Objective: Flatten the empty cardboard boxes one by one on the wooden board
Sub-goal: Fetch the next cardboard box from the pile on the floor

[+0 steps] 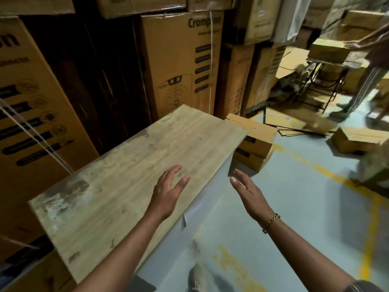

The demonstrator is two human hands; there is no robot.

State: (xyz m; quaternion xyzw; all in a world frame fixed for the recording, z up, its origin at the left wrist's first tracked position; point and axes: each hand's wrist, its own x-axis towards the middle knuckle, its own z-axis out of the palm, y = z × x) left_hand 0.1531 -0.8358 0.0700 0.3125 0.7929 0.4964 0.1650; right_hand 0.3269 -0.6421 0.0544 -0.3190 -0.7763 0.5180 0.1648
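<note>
The pale rectangular wooden counter [130, 171] runs diagonally from lower left to upper centre; its top carries stains. The left hand [168, 192] is over the counter's right edge, fingers spread and straight; contact with the surface cannot be determined. The right hand [247, 192] is just beyond that edge, over the grey floor with yellow lines [294, 207], fingers straight, holding nothing. A gold chain bracelet [271, 223] encircles the right wrist. Two stacked small brown cardboard boxes [256, 144] stand on the floor at the counter's far corner. Tall brown printed cardboard cartons [181, 66] stand behind the counter.
</note>
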